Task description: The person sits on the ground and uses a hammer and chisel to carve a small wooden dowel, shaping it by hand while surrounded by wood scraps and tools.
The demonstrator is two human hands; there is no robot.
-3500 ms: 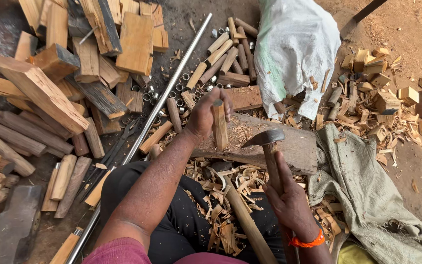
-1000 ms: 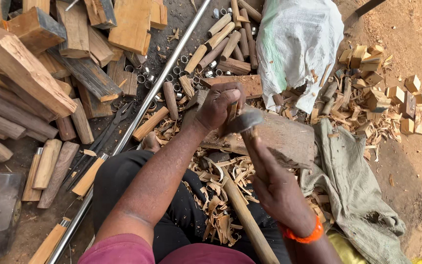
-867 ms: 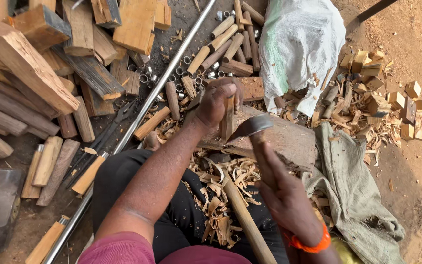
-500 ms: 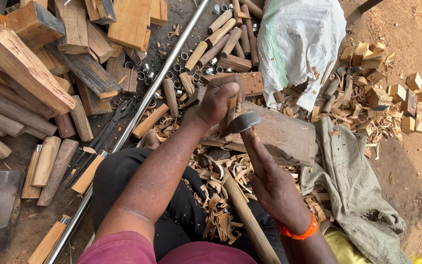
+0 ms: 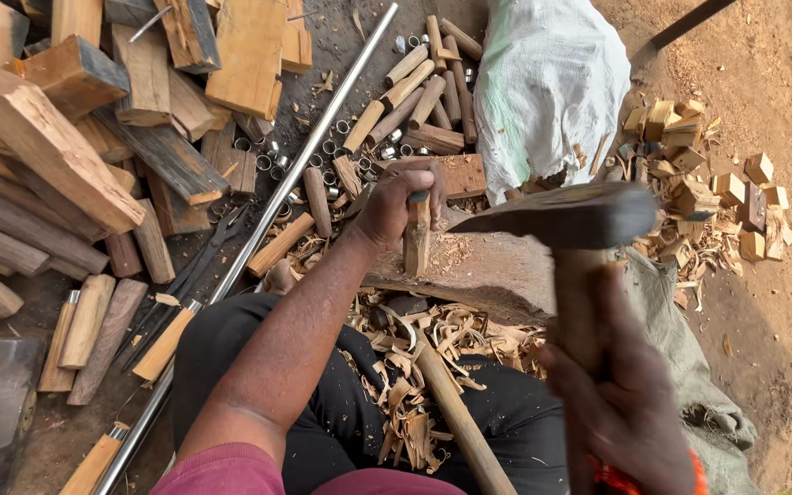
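The stick (image 5: 416,236) stands upright on the block (image 5: 497,266), near the block's left end. The left hand (image 5: 396,206) grips the stick's top, fingers curled round it and pressed together, thumb on the near side. The right hand (image 5: 621,394) is raised close to the camera at the right, fingers wrapped tight round the handle (image 5: 579,302) of an adze (image 5: 566,217). The adze's dark head points left, above the block and apart from the stick; it is blurred.

Pale shavings (image 5: 414,367) lie heaped in front of the block, over the person's dark trousers. A long wooden handle (image 5: 456,412) lies across them. A steel pipe (image 5: 268,206) runs diagonally from the near left to the far middle. Left of it lie rough planks (image 5: 43,137) and rounded pegs (image 5: 89,321). Beyond the block lie more short pegs (image 5: 414,87) and small metal rings (image 5: 323,147). A white sack (image 5: 552,82) sits at the far right, with small wood cubes (image 5: 717,192) scattered right of it on the dirt. A grey cloth (image 5: 689,367) lies at the near right.
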